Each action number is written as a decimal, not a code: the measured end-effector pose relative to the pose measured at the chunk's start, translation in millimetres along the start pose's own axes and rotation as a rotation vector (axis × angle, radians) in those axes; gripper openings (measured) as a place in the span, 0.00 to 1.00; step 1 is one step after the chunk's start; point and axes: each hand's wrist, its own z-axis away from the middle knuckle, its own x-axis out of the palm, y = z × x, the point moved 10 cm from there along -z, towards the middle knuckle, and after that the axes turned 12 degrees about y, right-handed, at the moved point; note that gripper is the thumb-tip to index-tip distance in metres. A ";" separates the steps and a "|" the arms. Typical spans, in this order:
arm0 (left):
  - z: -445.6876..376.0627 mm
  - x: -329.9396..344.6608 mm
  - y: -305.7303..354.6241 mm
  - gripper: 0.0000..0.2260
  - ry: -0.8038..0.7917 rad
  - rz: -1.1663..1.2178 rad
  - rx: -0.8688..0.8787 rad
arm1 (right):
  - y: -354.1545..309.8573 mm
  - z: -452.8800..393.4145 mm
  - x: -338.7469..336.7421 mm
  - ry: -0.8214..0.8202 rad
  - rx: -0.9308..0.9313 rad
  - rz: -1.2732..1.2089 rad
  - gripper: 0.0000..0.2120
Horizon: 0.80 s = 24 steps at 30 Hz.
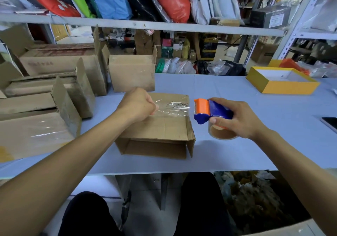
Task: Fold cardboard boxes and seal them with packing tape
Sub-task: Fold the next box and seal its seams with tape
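A brown cardboard box [164, 131] lies on its side on the light blue table [237, 153], its open end facing me. My right hand [238, 119] grips a blue and orange tape dispenser [209, 111] with a clear tape roll, held just right of the box. My left hand [138, 104] pinches the free end of the clear tape strip [173, 110], which stretches from the dispenser across the air above the box top.
Several folded and taped cardboard boxes [54, 89] crowd the table's left side, and an open-topped one [132, 71] stands behind. A yellow shallow box [282, 81] sits at the right rear. A dark phone [330, 123] lies at the right edge. Shelving with bags overhead.
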 end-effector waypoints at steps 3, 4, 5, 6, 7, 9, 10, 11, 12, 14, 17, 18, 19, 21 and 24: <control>-2.2 2.8 -1.9 0.11 -0.004 -0.078 0.014 | 1.3 -0.8 2.8 -0.014 -0.003 0.007 0.30; -2.7 3.8 -4.3 0.11 -0.006 -0.098 0.006 | 2.5 -0.5 3.9 -0.022 -0.001 0.012 0.30; -3.0 5.3 -6.4 0.11 -0.012 -0.116 0.002 | 3.8 -0.3 5.1 -0.029 -0.001 0.017 0.30; -2.9 6.7 -7.0 0.11 -0.017 -0.133 0.003 | 4.6 0.1 6.7 -0.037 -0.005 0.022 0.30; -1.9 7.8 -6.3 0.11 -0.021 -0.150 0.008 | 5.3 0.5 8.8 -0.047 -0.013 0.028 0.29; -0.5 9.2 -3.4 0.12 -0.014 -0.205 0.035 | 6.8 2.0 13.2 -0.065 -0.025 0.037 0.29; -0.1 9.8 -1.5 0.12 -0.006 -0.244 0.058 | 7.7 2.5 15.1 -0.067 -0.027 0.041 0.28; 0.3 10.9 0.1 0.12 0.003 -0.291 0.080 | 8.4 2.8 16.6 -0.067 -0.030 0.046 0.28; 0.5 12.2 1.9 0.12 0.011 -0.344 0.095 | 8.4 3.3 18.5 -0.069 -0.035 0.052 0.29; 0.7 14.0 6.6 0.10 0.003 -0.489 0.104 | 8.1 4.6 22.7 -0.084 -0.047 0.068 0.31; -4.3 8.6 19.5 0.15 -0.028 -0.740 0.112 | 8.7 5.7 25.5 -0.096 -0.056 0.077 0.32; -7.3 8.0 28.2 0.16 -0.026 -0.789 0.155 | 8.9 5.6 26.2 -0.099 -0.054 0.075 0.32; -8.8 12.1 40.2 0.15 -0.021 -0.777 0.242 | 9.2 5.4 26.9 -0.103 -0.051 0.075 0.32; -4.6 36.6 66.8 0.08 -0.068 -0.531 0.465 | 9.9 4.8 27.2 -0.101 -0.051 0.074 0.32; 17.6 74.2 80.9 0.04 -0.246 -0.122 0.624 | 9.4 4.6 25.3 -0.091 -0.060 0.066 0.30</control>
